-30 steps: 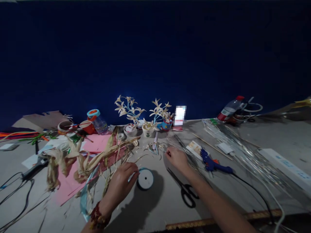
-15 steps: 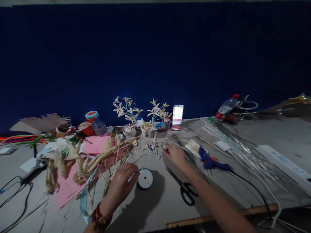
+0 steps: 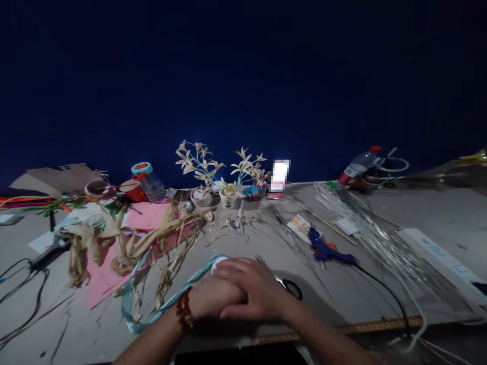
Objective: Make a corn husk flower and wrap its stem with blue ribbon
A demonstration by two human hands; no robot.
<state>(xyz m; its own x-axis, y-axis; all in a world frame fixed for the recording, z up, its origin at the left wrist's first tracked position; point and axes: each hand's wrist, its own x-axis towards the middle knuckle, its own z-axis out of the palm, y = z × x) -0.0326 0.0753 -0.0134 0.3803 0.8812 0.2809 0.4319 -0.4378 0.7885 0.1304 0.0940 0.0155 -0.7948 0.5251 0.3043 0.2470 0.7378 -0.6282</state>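
My two hands are together at the near middle of the table. My right hand [image 3: 256, 291] lies over the back of my left hand [image 3: 213, 299], its fingers laid out and the thumb apart. The fingers of my left hand are hidden underneath. A white ribbon spool [image 3: 218, 262] peeks out behind my fingers, mostly covered. From it a light blue ribbon [image 3: 127, 304] loops left past my bracelet. Black-handled scissors [image 3: 300, 292] lie partly under my right hand. Farther off is a small bundle of pale blue stems [image 3: 239, 223].
Dried corn husks [image 3: 129, 253] lie on pink paper [image 3: 95, 284] to the left. Pots of husk flowers [image 3: 229, 200] stand at the back. A blue glue gun [image 3: 329, 252], wires [image 3: 289, 225] and a white power strip [image 3: 441, 258] are to the right.
My right hand has come back from the stem bundle and now rests on my left hand. My left hand has moved nearer and right, and the spool is mostly covered.
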